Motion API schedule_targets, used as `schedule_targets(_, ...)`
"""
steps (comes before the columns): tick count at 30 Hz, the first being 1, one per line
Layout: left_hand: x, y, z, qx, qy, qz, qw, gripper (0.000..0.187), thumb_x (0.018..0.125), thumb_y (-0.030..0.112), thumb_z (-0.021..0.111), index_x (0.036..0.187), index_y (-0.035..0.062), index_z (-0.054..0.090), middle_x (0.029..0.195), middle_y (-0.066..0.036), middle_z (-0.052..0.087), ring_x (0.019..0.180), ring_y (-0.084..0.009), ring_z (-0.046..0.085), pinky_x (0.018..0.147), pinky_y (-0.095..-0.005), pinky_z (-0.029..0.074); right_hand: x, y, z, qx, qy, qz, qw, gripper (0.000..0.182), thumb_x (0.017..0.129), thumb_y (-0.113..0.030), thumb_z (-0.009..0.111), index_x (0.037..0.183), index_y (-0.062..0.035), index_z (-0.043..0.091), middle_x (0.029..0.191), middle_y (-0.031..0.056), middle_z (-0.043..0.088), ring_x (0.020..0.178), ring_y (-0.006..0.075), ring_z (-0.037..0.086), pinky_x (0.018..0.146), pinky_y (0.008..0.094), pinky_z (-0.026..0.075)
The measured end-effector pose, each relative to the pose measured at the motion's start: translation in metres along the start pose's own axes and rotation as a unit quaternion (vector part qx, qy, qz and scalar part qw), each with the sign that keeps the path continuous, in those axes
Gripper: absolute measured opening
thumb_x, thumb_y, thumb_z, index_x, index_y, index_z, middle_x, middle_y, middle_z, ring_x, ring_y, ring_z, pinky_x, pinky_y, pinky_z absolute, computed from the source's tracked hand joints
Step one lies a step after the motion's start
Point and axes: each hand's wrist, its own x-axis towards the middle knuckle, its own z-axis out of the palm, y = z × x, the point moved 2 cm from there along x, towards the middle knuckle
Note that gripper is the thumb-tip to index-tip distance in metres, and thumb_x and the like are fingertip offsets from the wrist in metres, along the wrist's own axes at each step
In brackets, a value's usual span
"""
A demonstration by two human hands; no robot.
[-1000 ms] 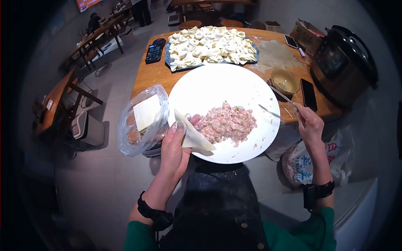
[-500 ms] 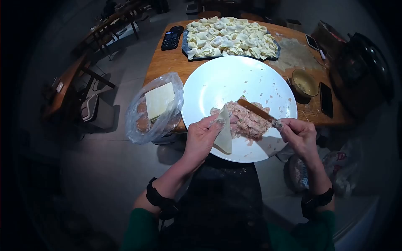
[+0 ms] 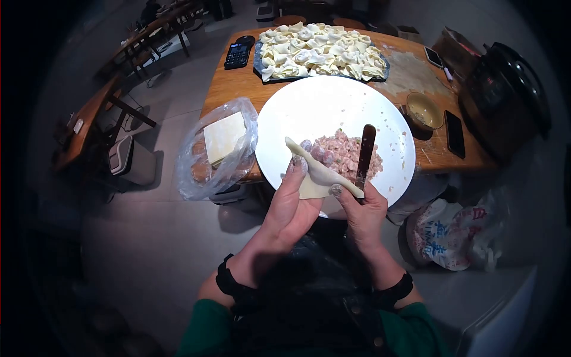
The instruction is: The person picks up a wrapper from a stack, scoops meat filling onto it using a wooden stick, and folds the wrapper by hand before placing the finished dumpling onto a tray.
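My left hand pinches one end of a folded wonton wrapper, thumb on top and fingers behind. The other end of the wrapper is pinched by my right hand, which also keeps hold of a narrow, dark flat spatula pointing away from me. Whether filling lies inside the fold is hidden. Just beyond the hands, a mound of minced meat filling rests on a large white round dish. Bits of meat are scattered over the dish.
Folded wontons fill a dark tray at the back. Stacked wrappers lie on a plastic bag at left. On the wooden table are a card terminal, a small bowl, a phone and a black cooker.
My right hand has come in from the right and taken the wrapper's near end. The spatula has swung from slanting left to nearly upright. The wrapper is now folded over between both hands.
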Motion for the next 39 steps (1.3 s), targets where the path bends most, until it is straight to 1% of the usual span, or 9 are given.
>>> schedule_targets(4, 0.004, 0.004, 0.001, -0.018, -0.012, 0.008, 1.0, 0.028, 0.097, 0.018, 0.042, 0.122, 0.0072, 0.047, 0.108, -0.005, 0.057, 0.1, -0.0176, 0.055, 0.096, -0.0369, 0.043, 0.012, 0.006, -0.002, -0.028, 0.061, -0.123, 0.99, 0.02, 0.085, -0.006, 0.063, 0.104, 0.0012, 0.064, 0.085, 0.0015, 0.063, 0.071, 0.0047, 0.051, 0.062, 0.0183, 0.04)
schedule_targets(8, 0.006, 0.014, 0.0, 0.427, 0.025, 0.138, 0.893, 0.016, 0.091, 0.007, 0.049, 0.103, 0.0011, 0.059, 0.09, -0.009, 0.062, 0.081, -0.0208, 0.062, 0.076, -0.0316, 0.051, 0.038, -0.016, -0.013, -0.141, -0.035, -0.257, 0.955, 0.024, 0.082, -0.003, 0.063, 0.105, 0.0019, 0.062, 0.076, 0.0044, 0.064, 0.066, 0.0094, 0.056, 0.06, 0.0222, 0.044)
schedule_targets(10, 0.001, 0.025, 0.017, 0.753, -0.124, 0.307, 0.569, 0.017, 0.082, 0.001, 0.059, 0.099, 0.0021, 0.06, 0.09, -0.011, 0.061, 0.082, -0.0252, 0.061, 0.073, -0.0326, 0.049, 0.046, -0.04, -0.011, -0.368, -0.157, -0.415, 0.817, 0.037, 0.07, 0.001, 0.066, 0.106, -0.0013, 0.063, 0.07, 0.01, 0.062, 0.058, 0.0183, 0.059, 0.055, 0.026, 0.046)
schedule_targets(11, 0.001, 0.028, 0.02, 0.785, -0.153, 0.309, 0.515, 0.03, 0.072, -0.002, 0.063, 0.101, 0.0034, 0.059, 0.088, -0.013, 0.06, 0.082, -0.0299, 0.06, 0.071, -0.035, 0.048, 0.049, -0.043, -0.009, -0.399, -0.146, -0.425, 0.799, 0.037, 0.06, 0.001, 0.067, 0.097, -0.0043, 0.065, 0.063, 0.0114, 0.058, 0.054, 0.0254, 0.059, 0.049, 0.0298, 0.046)
schedule_targets(16, 0.012, 0.033, 0.017, 0.817, -0.178, 0.29, 0.465, 0.036, 0.068, -0.003, 0.065, 0.103, 0.0026, 0.057, 0.089, -0.014, 0.058, 0.084, -0.03, 0.059, 0.071, -0.038, 0.048, 0.074, -0.045, -0.014, -0.478, -0.215, -0.379, 0.763, 0.017, 0.061, -0.003, 0.069, 0.072, -0.0063, 0.056, 0.057, 0.0086, 0.054, 0.051, 0.0236, 0.058, 0.045, 0.032, 0.044)
schedule_targets(20, 0.024, 0.049, 0.015, 0.827, -0.157, 0.343, 0.417, 0.044, 0.068, -0.002, 0.066, 0.11, 0.0048, 0.057, 0.109, -0.012, 0.056, 0.093, -0.0282, 0.059, 0.075, -0.035, 0.051, 0.129, -0.042, -0.008, -0.463, -0.179, -0.209, 0.843, 0.014, 0.069, -0.01, 0.07, 0.071, -0.0039, 0.058, 0.06, 0.0123, 0.059, 0.052, 0.0264, 0.06, 0.049, 0.0347, 0.046)
schedule_targets(22, 0.022, 0.071, 0.029, 0.805, -0.109, 0.39, 0.433, 0.045, 0.068, -0.004, 0.064, 0.112, 0.004, 0.058, 0.114, -0.012, 0.057, 0.096, -0.0278, 0.059, 0.079, -0.0356, 0.05, 0.182, -0.045, -0.006, -0.288, -0.069, -0.109, 0.949, 0.013, 0.075, -0.013, 0.069, 0.077, -0.0013, 0.065, 0.062, 0.0049, 0.063, 0.056, 0.0091, 0.057, 0.052, 0.0258, 0.045)
schedule_targets(26, 0.023, 0.129, 0.005, 0.821, -0.007, 0.433, 0.372, 0.033, 0.067, -0.004, 0.065, 0.1, 0.0051, 0.065, 0.101, -0.01, 0.063, 0.091, -0.0259, 0.061, 0.078, -0.0352, 0.05, 0.242, -0.05, -0.018, -0.227, 0.041, -0.156, 0.96, 0.032, 0.087, -0.023, 0.06, 0.107, 0.0012, 0.06, 0.071, 0.0028, 0.064, 0.052, 0.004, 0.046, 0.049, 0.0193, 0.039)
schedule_targets(39, 0.035, 0.165, -0.037, 0.929, -0.013, 0.291, 0.229, 0.017, 0.071, 0.008, 0.066, 0.087, 0.0087, 0.061, 0.085, -0.006, 0.061, 0.083, -0.0242, 0.06, 0.069, -0.0351, 0.049, 0.056, -0.023, -0.088, -0.219, -0.113, -0.014, 0.969, 0.032, 0.093, -0.01, 0.05, 0.123, 0.0015, 0.053, 0.077, -0.0014, 0.061, 0.056, -0.001, 0.038, 0.049, 0.0155, 0.03)
